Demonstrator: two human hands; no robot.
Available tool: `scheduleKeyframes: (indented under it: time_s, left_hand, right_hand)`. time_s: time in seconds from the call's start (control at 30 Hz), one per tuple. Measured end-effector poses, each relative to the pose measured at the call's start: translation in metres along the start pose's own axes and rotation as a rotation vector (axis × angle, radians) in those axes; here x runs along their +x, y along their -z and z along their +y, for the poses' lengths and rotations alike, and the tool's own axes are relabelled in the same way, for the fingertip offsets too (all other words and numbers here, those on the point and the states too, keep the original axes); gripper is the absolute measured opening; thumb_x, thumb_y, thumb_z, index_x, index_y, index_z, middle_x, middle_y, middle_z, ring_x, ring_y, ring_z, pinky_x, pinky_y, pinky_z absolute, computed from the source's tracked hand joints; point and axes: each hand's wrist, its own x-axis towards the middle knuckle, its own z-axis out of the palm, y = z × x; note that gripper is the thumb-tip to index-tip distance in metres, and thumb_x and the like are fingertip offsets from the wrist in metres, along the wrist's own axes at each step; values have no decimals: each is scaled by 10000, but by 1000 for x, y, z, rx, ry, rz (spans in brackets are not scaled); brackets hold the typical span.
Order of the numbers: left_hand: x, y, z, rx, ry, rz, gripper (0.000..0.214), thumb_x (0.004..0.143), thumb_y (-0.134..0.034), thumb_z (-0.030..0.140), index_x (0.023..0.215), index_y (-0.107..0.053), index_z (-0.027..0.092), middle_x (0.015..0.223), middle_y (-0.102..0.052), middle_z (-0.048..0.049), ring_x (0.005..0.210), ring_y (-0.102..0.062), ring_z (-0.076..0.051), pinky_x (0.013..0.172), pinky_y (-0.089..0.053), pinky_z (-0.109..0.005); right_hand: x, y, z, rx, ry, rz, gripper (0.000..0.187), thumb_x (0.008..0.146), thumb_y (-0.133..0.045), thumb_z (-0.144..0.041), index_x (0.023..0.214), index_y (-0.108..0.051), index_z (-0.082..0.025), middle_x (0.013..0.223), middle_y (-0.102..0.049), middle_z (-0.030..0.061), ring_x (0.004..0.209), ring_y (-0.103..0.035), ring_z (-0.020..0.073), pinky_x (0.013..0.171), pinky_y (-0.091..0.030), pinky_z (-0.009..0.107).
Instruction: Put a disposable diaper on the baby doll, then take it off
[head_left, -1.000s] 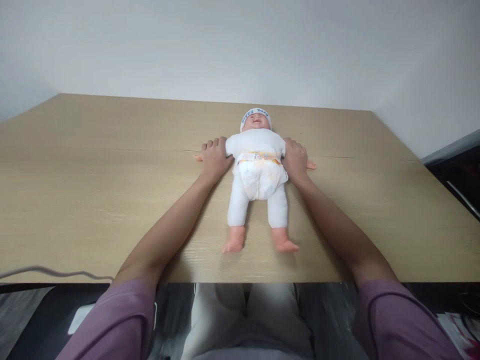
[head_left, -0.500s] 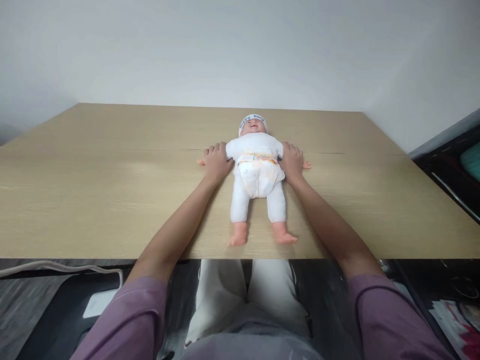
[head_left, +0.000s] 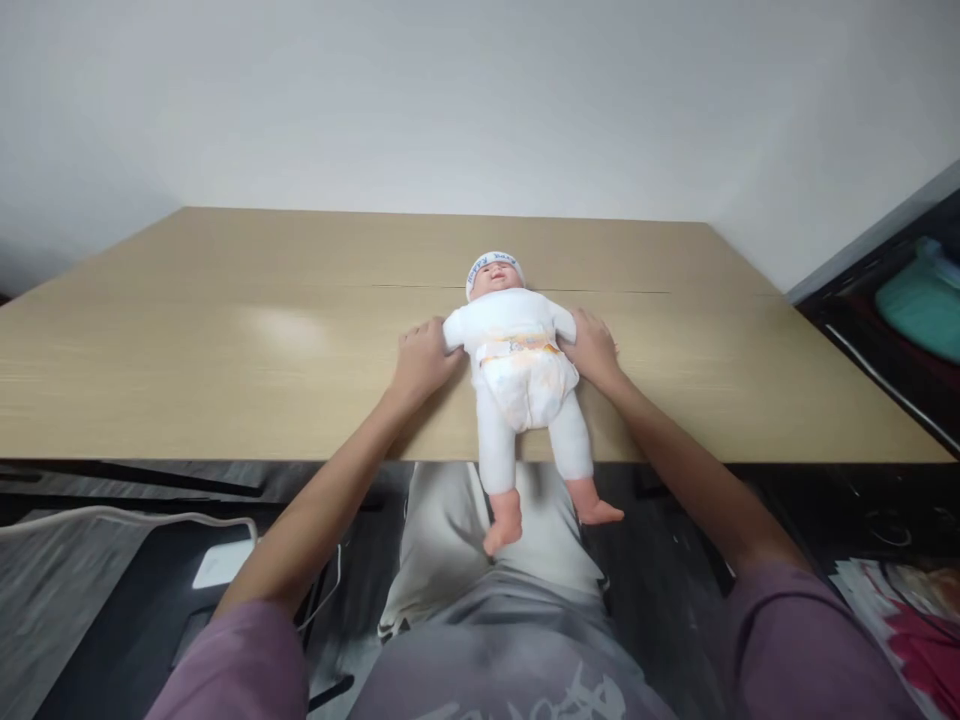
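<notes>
A baby doll lies on its back on the wooden table, head toward the wall. It wears a white cap with blue lettering, a white body suit and a diaper fastened round its waist. Its lower legs and pink feet hang out past the table's front edge. My left hand is closed round the doll's arm on the left, and my right hand round the arm on the right. The doll's own hands are mostly hidden by mine.
A pale wall rises behind the table. On the right, a teal cloth rests in a dark case or shelf. Below the edge are a white box with a cable at left, and papers at right.
Both my hands have drawn the doll toward me. Its feet have passed from the tabletop to beyond the front edge, and its body is slightly tilted now. The view has shifted too.
</notes>
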Motion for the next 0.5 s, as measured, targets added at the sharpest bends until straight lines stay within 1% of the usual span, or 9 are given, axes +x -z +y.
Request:
scheduleKeyframes:
  time_s: [0.07,0.17,0.2,0.27,0.3,0.33,0.4,0.47,0.5]
  left_hand:
    - [-36,13,4,-85,32,-38,422,950,-604,434,1275,-611,165,1244,-775,-222,1139,-727,-412,951,-547,-480]
    - [-106,31,11,-247,69,-131,554,924,-647,573,1317,-570,190,1240,-777,-201,1141,-744,-424,915,-581,-492]
    - [-134,36,13,-308,55,-164,601,918,-650,607,1352,-550,203,1258,-774,-186,1165,-745,-417,945,-588,-501]
    - [-196,43,15,-385,23,-202,614,920,-630,615,1399,-532,243,1328,-758,-171,1228,-735,-403,1027,-589,-527]
    - [-230,45,15,-411,19,-245,645,906,-647,614,1431,-528,259,1357,-750,-173,1253,-731,-403,1047,-592,-535]
    - [-265,45,15,-431,35,-301,679,877,-682,599,1448,-529,266,1359,-751,-177,1249,-736,-406,1047,-602,-542]
    - [-333,39,12,-466,102,-380,706,851,-714,560,1463,-541,253,1375,-750,-189,1262,-743,-415,1074,-608,-573]
    - [-391,29,9,-507,151,-442,702,778,-752,500,1424,-577,287,1393,-751,-177,1270,-753,-420,1089,-618,-593]
    - [-414,23,8,-535,170,-469,676,760,-759,478,1393,-588,313,1371,-761,-160,1239,-768,-414,1052,-637,-588]
  right_hand:
    - [-17,14,-8,51,2,-61,415,970,-629,-299,1358,-675,-158,1318,-767,207,1169,-676,366,989,-525,450]
    - [-48,42,-23,144,2,-177,386,948,-651,-262,1320,-694,-171,1287,-787,179,1123,-707,341,939,-539,418]
    - [-61,53,-29,198,21,-212,374,935,-655,-242,1301,-702,-182,1275,-793,160,1104,-715,328,934,-542,409]
    - [-91,80,-41,335,96,-262,362,916,-650,-201,1272,-716,-213,1265,-797,116,1091,-727,300,953,-544,395]
    - [-108,94,-47,411,152,-281,379,923,-639,-188,1292,-715,-231,1288,-792,98,1128,-726,290,988,-542,393]
    - [-126,108,-54,457,211,-296,403,932,-623,-176,1317,-714,-251,1310,-786,85,1176,-719,286,1030,-531,398]
    - [-164,133,-67,465,355,-357,406,975,-639,-221,1372,-711,-269,1337,-770,88,1242,-691,302,1089,-506,430]
    - [-198,148,-80,397,456,-437,392,1004,-643,-251,1388,-718,-271,1329,-761,101,1225,-678,318,1076,-502,458]
    - [-214,150,-86,354,489,-478,381,1017,-635,-254,1387,-723,-269,1317,-760,105,1204,-676,321,1058,-505,464]
